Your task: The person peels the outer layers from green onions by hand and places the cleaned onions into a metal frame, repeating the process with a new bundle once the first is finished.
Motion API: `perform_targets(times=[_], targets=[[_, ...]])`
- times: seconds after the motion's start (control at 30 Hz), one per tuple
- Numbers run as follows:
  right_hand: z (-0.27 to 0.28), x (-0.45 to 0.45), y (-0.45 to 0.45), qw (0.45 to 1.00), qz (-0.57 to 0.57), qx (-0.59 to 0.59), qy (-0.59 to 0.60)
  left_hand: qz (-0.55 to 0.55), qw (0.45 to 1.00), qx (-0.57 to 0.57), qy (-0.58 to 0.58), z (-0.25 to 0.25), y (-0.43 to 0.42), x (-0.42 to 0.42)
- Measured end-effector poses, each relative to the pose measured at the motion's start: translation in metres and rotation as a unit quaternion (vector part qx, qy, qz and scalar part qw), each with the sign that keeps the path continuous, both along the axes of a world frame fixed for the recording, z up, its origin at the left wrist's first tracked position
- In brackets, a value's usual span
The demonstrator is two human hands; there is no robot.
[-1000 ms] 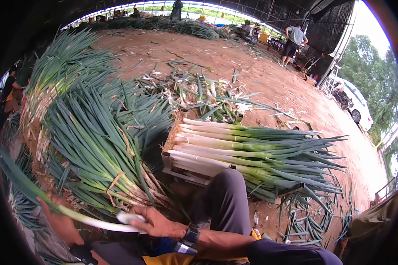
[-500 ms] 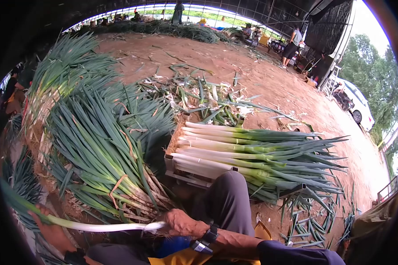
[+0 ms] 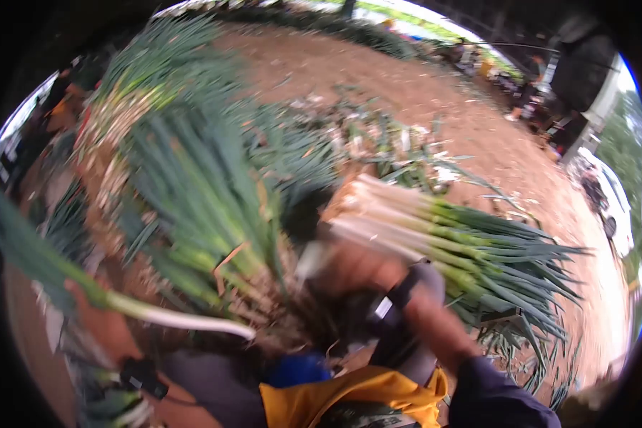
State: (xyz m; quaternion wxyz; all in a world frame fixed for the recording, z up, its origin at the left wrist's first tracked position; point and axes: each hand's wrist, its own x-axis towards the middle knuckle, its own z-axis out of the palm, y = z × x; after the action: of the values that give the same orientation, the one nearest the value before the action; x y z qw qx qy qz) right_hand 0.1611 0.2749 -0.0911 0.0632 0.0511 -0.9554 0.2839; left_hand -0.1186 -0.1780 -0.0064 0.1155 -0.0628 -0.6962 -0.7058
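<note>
My left hand [image 3: 96, 314] is closed around a long green onion [image 3: 178, 316] at the lower left. Its white end points right and its green leaves reach past the hand to the left edge. My right hand [image 3: 364, 269], smeared by motion, is above my knee, apart from that stalk. A pale blurred patch [image 3: 308, 260] shows at its fingers; I cannot tell what it is. Beyond it lies a stack of clean white-stemmed green onions [image 3: 435, 235], leaves to the right. Between my hands and farther forward is a heap of unpeeled green onions [image 3: 200, 192].
Another upright bundle of green onions [image 3: 143, 85] is at the back left. Peeled skins and leaf scraps [image 3: 385, 139] litter the dirt floor [image 3: 299, 60]. A yellow cloth [image 3: 349, 389] covers my lap. A white car [image 3: 610, 192] stands at the far right.
My right hand has left the onion's white end and moved right and up toward the stack. The onion stays in my left hand. The whole view has shifted and tilted.
</note>
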Motion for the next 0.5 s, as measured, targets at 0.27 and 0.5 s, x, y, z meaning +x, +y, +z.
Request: perform_targets(times=[0.27, 0.5], targets=[[0.158, -0.024, 0.021, 0.933, -0.278, -0.004, 0.229, -0.207, 0.892, 0.403, -0.012, 0.017, 0.022, 0.005], [0.0, -0.038, -0.176, 0.981, -0.1, -0.156, 0.056, -0.188, 0.892, 0.412, -0.011, 0.017, 0.052, 0.007]])
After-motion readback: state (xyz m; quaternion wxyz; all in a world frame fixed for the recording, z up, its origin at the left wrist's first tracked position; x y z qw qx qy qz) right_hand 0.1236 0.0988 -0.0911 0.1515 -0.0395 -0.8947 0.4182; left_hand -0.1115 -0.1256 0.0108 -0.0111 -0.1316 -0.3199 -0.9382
